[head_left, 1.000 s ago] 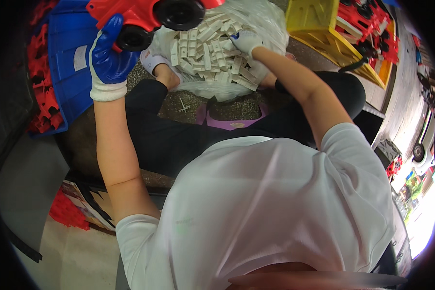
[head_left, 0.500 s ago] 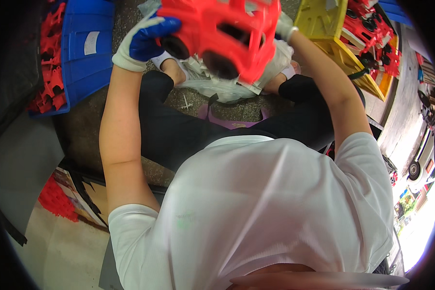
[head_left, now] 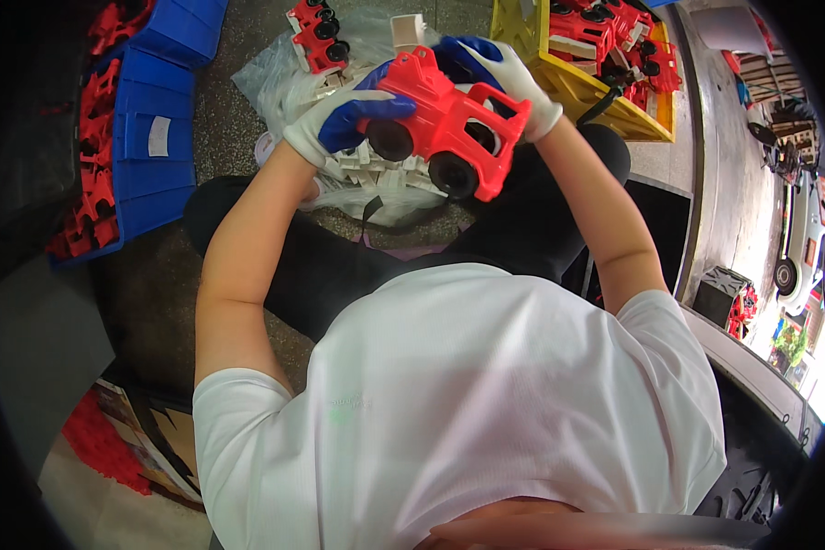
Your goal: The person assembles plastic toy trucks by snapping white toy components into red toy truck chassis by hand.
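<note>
Person is holding the red toy truck (head_left: 445,124) up over the lap, left hand (head_left: 339,119) and right hand (head_left: 504,78) both clamping its ends; probably best keeping it level above the bag of white parts (head_left: 376,174), yellow crate (head_left: 582,87) behind

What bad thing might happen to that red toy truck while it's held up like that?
The red toy truck is held in the air by gloved fingertips of the left hand and right hand, so it might slip and drop onto the clear bag of white parts below, possibly scattering them. A white piece sticking up at the truck's top might also come loose.
</note>
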A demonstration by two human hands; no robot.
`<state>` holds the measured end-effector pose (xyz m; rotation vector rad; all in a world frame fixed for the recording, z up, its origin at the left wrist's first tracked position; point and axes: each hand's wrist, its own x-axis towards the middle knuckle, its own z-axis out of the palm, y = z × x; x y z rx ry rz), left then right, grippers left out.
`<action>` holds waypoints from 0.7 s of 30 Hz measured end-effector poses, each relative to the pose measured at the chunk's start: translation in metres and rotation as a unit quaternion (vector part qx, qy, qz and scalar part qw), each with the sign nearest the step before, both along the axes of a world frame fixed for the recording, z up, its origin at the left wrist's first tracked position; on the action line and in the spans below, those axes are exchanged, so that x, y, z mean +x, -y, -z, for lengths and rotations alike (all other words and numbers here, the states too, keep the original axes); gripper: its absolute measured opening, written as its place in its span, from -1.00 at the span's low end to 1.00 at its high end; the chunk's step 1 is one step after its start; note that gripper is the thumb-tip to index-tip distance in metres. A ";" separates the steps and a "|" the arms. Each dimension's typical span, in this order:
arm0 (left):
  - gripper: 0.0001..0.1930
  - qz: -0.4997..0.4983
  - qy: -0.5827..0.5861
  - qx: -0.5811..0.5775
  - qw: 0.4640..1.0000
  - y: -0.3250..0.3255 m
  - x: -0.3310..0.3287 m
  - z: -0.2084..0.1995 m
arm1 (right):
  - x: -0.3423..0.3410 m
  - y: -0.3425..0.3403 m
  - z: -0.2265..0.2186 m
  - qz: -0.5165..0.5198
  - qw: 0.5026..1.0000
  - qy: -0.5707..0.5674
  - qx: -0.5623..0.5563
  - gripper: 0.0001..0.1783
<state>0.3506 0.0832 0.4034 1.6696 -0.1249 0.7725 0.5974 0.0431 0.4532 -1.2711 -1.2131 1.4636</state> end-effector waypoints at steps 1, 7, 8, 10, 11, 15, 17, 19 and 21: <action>-0.51 -0.014 -0.085 -0.224 0.971 0.012 0.004 -0.021 | -0.001 0.007 -0.004 0.019 0.998 -0.021 -0.054 -0.62; -0.27 -0.025 -0.294 -0.238 0.925 0.026 0.008 -0.048 | 0.006 0.028 -0.008 -0.187 0.973 0.108 0.086 -0.62; -0.27 -0.026 -0.291 -0.240 0.926 0.028 0.004 -0.052 | 0.004 0.028 -0.007 -0.189 0.972 0.111 0.085 -0.62; -0.27 0.026 -0.272 -0.297 0.915 0.026 0.000 -0.058 | 0.001 0.022 -0.004 -0.082 0.983 0.161 -0.010 -0.67; -0.27 0.024 -0.267 -0.296 0.917 0.028 -0.001 -0.060 | -0.003 0.027 -0.002 -0.022 0.998 0.037 -0.038 -0.73; -0.25 -0.032 -0.255 -0.270 0.928 0.027 -0.005 -0.056 | -0.018 0.029 -0.001 0.116 0.988 0.076 0.063 -0.73; -0.21 -0.125 -0.294 -0.151 0.936 0.021 -0.009 -0.035 | -0.029 0.028 -0.018 0.089 0.986 0.139 0.024 -0.71; -0.19 -0.159 -0.306 -0.104 0.933 0.024 -0.006 -0.033 | -0.032 0.027 -0.023 0.039 0.953 0.299 0.009 -0.62; -0.18 -0.225 -0.327 0.013 0.918 0.033 -0.003 -0.036 | -0.034 0.020 -0.010 0.014 0.957 0.277 0.086 -0.63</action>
